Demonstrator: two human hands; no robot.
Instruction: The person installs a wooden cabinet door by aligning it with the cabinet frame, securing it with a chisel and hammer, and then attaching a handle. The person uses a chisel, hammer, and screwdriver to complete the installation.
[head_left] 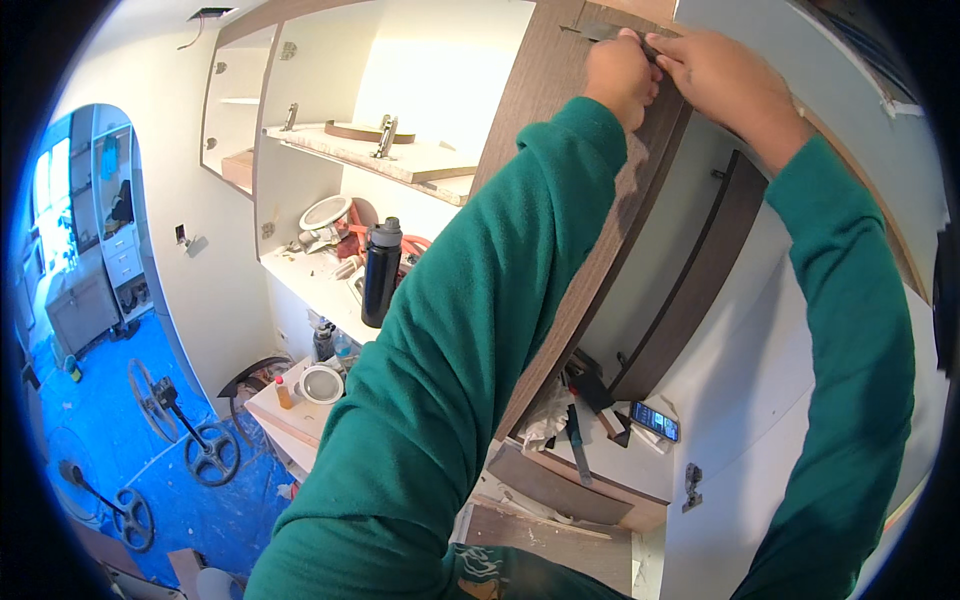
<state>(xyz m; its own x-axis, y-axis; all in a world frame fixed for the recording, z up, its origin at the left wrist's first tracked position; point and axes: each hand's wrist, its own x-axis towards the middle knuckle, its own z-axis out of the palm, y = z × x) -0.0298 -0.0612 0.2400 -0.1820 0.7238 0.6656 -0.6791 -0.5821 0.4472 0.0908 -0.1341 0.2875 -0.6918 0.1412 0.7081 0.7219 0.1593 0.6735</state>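
At the top of a brown wood-grain panel (540,80), my left hand (620,80) is closed around a flat grey metal tool (602,31), which looks like a blade held against the panel's upper edge. My right hand (715,80) grips the same tool from the right, thumb and forefinger beside my left fingers. The handle is mostly hidden by my fingers. Both forearms, in green sleeves, reach up from the lower edge. Just left of the panel is an open white cabinet (440,60) with a loose board (420,175) and hinges.
A dark bottle (380,280) and clutter stand on the shelf left of my arm. A phone (655,422) lies among tools below right. A white door (750,400) is at right. Blue sheeting (170,510) covers the floor at left, with metal wheeled bases (212,450) on it.
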